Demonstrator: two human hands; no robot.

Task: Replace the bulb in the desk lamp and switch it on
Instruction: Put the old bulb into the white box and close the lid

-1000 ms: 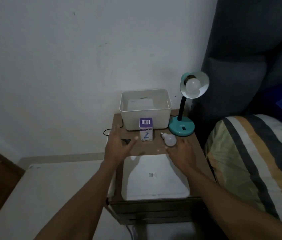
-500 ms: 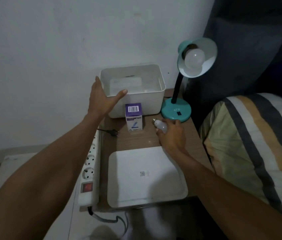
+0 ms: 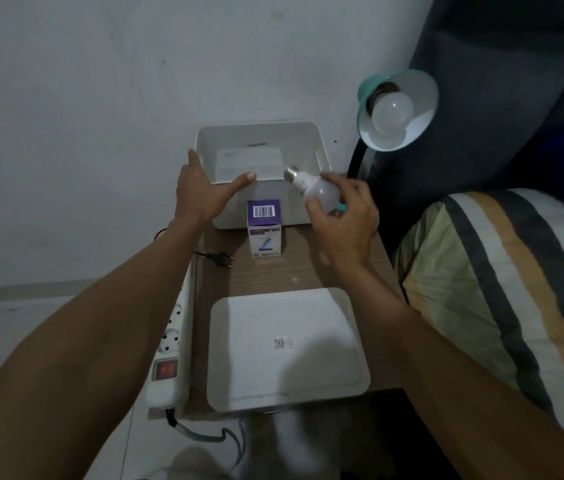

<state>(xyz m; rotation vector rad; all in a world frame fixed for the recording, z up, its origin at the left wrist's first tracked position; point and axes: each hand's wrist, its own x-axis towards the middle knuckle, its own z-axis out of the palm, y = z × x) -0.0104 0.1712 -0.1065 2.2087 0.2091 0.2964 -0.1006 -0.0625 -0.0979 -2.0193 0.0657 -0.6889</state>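
Right hand (image 3: 342,220) grips loose bulb (image 3: 318,192), screw base pointing up-left over bin (image 3: 322,147). Lamp (image 3: 398,109), bulb still fitted, sits up-right, nearer that hand. Left hand (image 3: 200,192) spread wide, empty.

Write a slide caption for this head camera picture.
Right hand lifts a loose bulb over the white bin, left hand at its rim; the teal lamp has its bulb fitted.
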